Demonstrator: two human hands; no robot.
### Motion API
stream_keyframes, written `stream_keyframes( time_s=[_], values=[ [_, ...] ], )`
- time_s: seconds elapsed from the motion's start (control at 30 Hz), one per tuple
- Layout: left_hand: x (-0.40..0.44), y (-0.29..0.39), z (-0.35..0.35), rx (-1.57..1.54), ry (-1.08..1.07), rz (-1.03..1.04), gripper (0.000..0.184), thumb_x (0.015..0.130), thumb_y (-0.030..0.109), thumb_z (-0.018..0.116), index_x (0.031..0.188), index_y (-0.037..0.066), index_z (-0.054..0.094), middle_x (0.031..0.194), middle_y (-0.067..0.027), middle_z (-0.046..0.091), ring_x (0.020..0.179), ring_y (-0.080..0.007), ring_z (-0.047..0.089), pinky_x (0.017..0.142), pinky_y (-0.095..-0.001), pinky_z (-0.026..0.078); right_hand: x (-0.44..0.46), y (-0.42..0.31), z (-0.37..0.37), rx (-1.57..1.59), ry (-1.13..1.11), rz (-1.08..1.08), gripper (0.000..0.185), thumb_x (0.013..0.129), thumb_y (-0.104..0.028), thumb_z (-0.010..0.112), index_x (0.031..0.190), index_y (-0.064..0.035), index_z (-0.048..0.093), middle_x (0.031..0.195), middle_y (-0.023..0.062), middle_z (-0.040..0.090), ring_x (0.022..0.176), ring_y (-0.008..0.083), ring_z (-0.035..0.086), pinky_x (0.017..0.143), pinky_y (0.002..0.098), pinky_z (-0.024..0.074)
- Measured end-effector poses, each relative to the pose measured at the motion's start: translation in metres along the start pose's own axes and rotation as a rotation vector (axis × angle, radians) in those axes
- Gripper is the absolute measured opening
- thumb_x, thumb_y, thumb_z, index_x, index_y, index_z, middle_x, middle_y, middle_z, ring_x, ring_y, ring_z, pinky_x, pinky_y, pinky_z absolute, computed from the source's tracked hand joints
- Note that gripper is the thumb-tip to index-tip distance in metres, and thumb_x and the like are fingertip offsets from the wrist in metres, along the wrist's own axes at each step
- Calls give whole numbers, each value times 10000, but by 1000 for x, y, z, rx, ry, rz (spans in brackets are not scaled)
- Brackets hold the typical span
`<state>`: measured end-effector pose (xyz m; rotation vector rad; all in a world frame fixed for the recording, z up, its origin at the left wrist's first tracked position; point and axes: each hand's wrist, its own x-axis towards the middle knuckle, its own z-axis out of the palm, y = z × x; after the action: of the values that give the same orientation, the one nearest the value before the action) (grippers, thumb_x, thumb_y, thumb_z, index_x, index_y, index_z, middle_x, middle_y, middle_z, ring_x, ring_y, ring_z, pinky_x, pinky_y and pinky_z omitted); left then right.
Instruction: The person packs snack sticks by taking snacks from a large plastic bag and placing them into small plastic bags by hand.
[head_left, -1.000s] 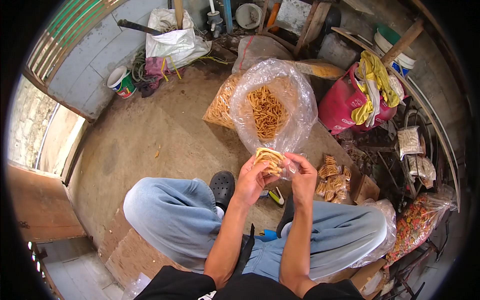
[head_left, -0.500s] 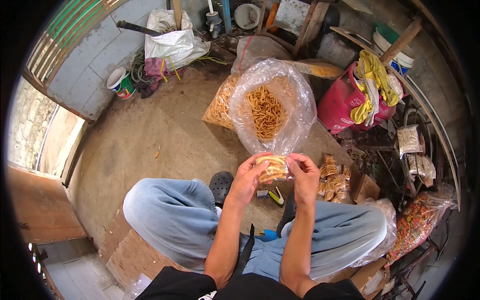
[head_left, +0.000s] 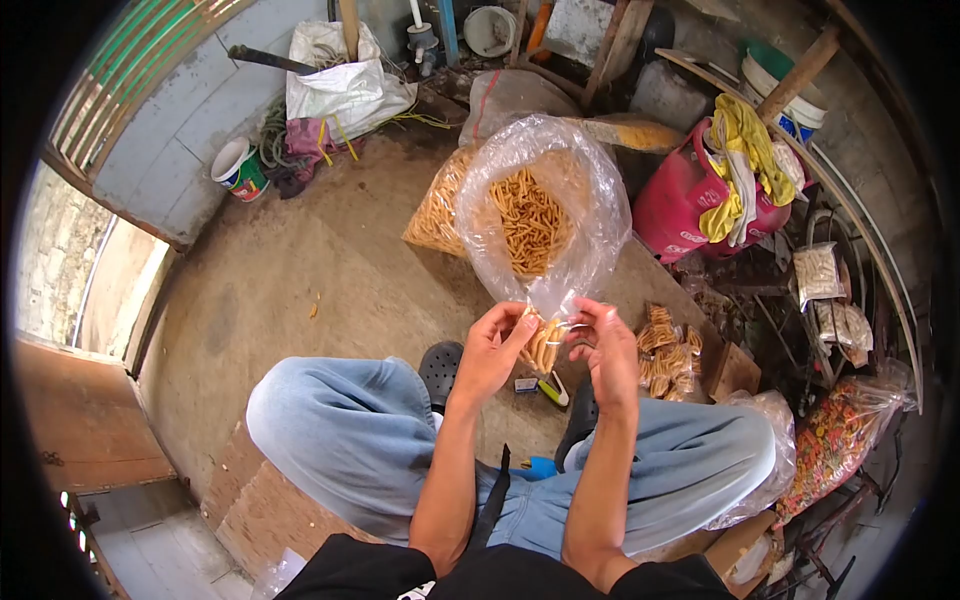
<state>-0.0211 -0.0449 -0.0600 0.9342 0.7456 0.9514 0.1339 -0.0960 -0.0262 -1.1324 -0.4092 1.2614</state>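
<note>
My left hand (head_left: 488,352) pinches a small clear plastic bag (head_left: 543,348) of yellowish stick snacks by its left side. The bag is tilted, with its unfilled end pointing up. At its right edge is my right hand (head_left: 612,360), fingers apart and slightly curled; whether a fingertip touches the plastic I cannot tell. Just beyond both hands stands a large clear plastic sack (head_left: 601,215), its mouth spread wide around a heap of brown stick snacks (head_left: 528,225). Several small filled snack packets (head_left: 667,362) lie to the right of my right hand.
A green-handled tool (head_left: 551,392) and a small blue-and-white box (head_left: 526,385) lie between my feet. At the right are a pink gas cylinder (head_left: 672,215) with yellow gloves (head_left: 740,150) and a bag of colourful snacks (head_left: 835,445). A white pail (head_left: 238,165) stands left.
The small bag has turned from lying level between both hands to a tilted, more upright position. My right hand's fingers have spread from their grip on its right end.
</note>
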Motion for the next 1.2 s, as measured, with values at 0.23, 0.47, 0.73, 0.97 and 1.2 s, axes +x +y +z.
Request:
stream_keyframes(
  time_s=[0.23, 0.47, 0.73, 0.97, 1.2],
  values=[
    [1, -11, 4, 16, 16, 25, 158, 919, 99, 572, 1051, 17, 547, 900, 1, 601, 831, -46, 541, 741, -200, 437, 6, 25, 6, -237, -64, -162, 199, 808, -76, 706, 989, -15, 650, 865, 4, 630, 765, 55, 551, 641, 209, 435],
    [2, -11, 7, 70, 67, 85, 99, 883, 102, 630, 913, 10, 608, 812, 2, 617, 740, -31, 545, 649, -190, 441, 9, 28, 5, -176, -17, -104, 148, 795, -57, 717, 926, -7, 670, 829, 15, 656, 713, 58, 558, 636, 198, 432],
    [2, -11, 1, -92, 101, -7, 59, 860, 50, 639, 845, -7, 629, 816, -28, 653, 746, -56, 585, 682, -190, 459, 9, 28, 9, -150, 30, -156, 195, 779, -20, 724, 951, 46, 661, 869, 80, 678, 772, 112, 631, 699, 223, 497],
    [0, -1, 6, -10, 112, -20, 124, 851, 56, 657, 932, -38, 662, 852, -55, 674, 760, -75, 611, 690, -207, 488, 6, 19, 8, -159, 8, -41, 183, 786, -50, 726, 948, 15, 669, 859, 55, 669, 754, 92, 605, 701, 222, 485],
    [0, -5, 10, 129, 216, 63, 120, 869, 79, 647, 906, -34, 663, 815, -35, 664, 724, -62, 597, 656, -197, 476, 9, 28, 7, -167, -77, -27, 147, 779, -35, 723, 909, 14, 676, 846, 60, 675, 754, 96, 611, 705, 227, 489]
  ],
)
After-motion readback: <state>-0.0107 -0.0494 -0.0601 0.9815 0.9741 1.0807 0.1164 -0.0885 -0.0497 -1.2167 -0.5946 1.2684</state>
